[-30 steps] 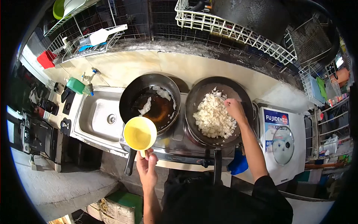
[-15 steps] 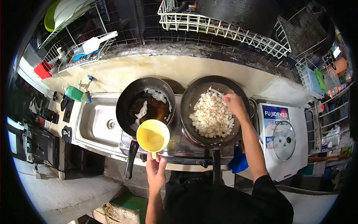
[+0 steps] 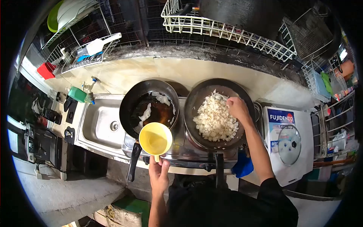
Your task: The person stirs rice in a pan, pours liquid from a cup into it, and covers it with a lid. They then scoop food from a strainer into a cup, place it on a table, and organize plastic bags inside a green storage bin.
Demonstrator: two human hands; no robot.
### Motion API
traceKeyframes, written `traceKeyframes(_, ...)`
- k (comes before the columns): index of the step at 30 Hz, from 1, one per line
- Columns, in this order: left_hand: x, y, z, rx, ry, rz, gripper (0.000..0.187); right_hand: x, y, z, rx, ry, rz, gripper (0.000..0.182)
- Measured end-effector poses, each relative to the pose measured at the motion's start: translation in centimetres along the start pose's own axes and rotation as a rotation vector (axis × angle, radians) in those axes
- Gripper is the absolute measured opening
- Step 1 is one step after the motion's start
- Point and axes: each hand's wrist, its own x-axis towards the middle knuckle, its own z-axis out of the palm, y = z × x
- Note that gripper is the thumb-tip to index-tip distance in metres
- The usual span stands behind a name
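My left hand [image 3: 159, 176] is closed on the handle of a yellow cup [image 3: 155, 140], held upright in front of the left pan's near edge. The cup looks almost empty. My right hand [image 3: 238, 108] is closed over the right side of a large dark pan, gripping a light-coloured utensil whose end is mostly hidden in the rice. White rice [image 3: 214, 118] lies heaped in this right pan [image 3: 193, 96]. Brown residue and whitish scraps [image 3: 145, 112] sit in the left pan [image 3: 127, 99]. Both pans stand on a steel stove [image 3: 181, 153].
A steel sink [image 3: 101, 123] is at the left, with a green bottle [image 3: 76, 94] behind it. On a white box [image 3: 272, 166] at the right lies a glass lid [image 3: 289, 145]. A white wire rack [image 3: 227, 31] hangs above the back ledge.
My right hand has shifted slightly, and the utensil's end is now lower and more covered by the rice. The cup stays in my left hand. The whole view has shifted a little.
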Motion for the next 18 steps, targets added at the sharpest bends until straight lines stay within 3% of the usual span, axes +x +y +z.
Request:
traceKeyframes(2, 0.2, 0.1, 0.1, 0.002, 0.000, -0.003, 0.017, 0.4, 0.2, 0.2, 0.023, 0.042, -0.024, 0.014)
traceKeyframes(5, 0.2, 0.2, 0.2, -0.026, 0.015, 0.009, 0.019, 0.5, 2.0, 2.0, -0.040, -0.073, 0.056, 0.014)
traceKeyframes(11, 0.1, -0.4, -0.1, -0.008, 0.009, 0.002, 0.021, 0.2, -0.7, 0.0, -0.022, -0.029, -0.046, 0.014)
traceKeyframes(14, 0.0, -0.4, -0.4, -0.068, -0.040, -0.066, 0.018, 0.6, 0.9, 1.7, -0.103, -0.068, 0.053, 0.013)
traceKeyframes(16, 0.1, -0.2, 0.1, -0.056, 0.004, 0.002, 0.019, 1.4, 0.6, 0.7, -0.023, -0.067, -0.069, 0.012)
traceKeyframes(18, -0.1, -0.8, -0.4, -0.030, 0.000, -0.002, 0.019, 2.3, -1.0, -0.9, -0.064, -0.042, 0.064, 0.013)
